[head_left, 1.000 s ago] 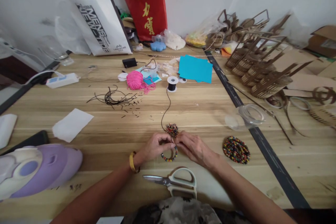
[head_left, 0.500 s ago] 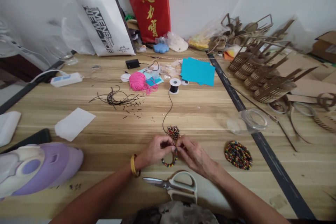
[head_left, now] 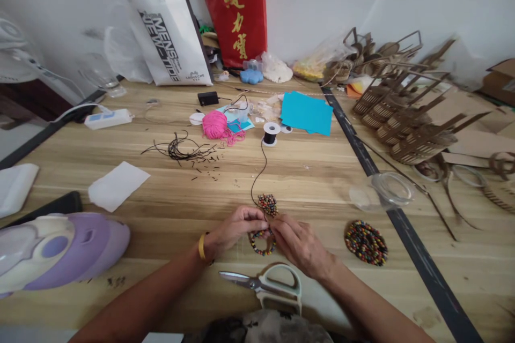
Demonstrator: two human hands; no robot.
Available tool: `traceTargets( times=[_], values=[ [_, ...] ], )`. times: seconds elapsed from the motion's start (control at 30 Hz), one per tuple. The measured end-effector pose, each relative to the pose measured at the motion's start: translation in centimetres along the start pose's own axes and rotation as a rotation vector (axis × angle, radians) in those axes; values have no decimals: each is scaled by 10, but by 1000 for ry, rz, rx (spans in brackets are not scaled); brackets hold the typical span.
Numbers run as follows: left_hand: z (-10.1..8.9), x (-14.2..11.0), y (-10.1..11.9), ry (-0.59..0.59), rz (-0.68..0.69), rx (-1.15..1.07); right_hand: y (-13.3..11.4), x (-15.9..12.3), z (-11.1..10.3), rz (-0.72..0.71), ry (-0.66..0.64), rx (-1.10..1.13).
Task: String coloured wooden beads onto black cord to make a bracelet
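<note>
My left hand [head_left: 245, 225] is closed in a pinch at the top of a loop of multicoloured beads, a beaded bracelet [head_left: 263, 252]. Facing it, my right hand [head_left: 293, 238] pinches at the same spot, where the black cord [head_left: 259, 174] meets the loop; the fingers hide the exact point. That cord runs back to a small white spool [head_left: 270, 134] wound with black. Just beyond my fingertips lies a small heap of loose beads [head_left: 267, 203]. Scissors [head_left: 269, 285] with pale handles rest partly open, close to my body.
Finished-looking beaded loops [head_left: 366, 243] lie coiled on the right. Black cord offcuts [head_left: 181, 149], a pink yarn ball [head_left: 215, 125] and blue sheets [head_left: 306, 112] are farther back. A purple-and-white device [head_left: 64, 252] sits left; woven baskets [head_left: 420, 139] stand at right.
Both hands stay at the bracelet with small finger movements. The bead loop has turned slightly and shows rounder between the hands. The whole view has shifted a little.
</note>
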State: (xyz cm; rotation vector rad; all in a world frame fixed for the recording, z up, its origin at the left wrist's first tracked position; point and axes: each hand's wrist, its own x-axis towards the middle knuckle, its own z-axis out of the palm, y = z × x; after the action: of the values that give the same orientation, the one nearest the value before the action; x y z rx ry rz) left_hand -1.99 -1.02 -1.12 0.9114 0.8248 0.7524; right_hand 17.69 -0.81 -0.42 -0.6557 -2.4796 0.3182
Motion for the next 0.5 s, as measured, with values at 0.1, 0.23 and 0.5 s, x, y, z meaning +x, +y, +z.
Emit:
traceTargets(
  times=[0.1, 0.23, 0.5],
  values=[
    [1, 0, 1, 12, -23, -24, 0, 1, -2, -46, -3, -35],
    [3, -1, 2, 25, -58, -72, -2, 3, -6, -88, -19, -61],
    [4, -2, 3, -8, -76, -154, -3, 4, -10, -111, -65, -13]
  ],
)
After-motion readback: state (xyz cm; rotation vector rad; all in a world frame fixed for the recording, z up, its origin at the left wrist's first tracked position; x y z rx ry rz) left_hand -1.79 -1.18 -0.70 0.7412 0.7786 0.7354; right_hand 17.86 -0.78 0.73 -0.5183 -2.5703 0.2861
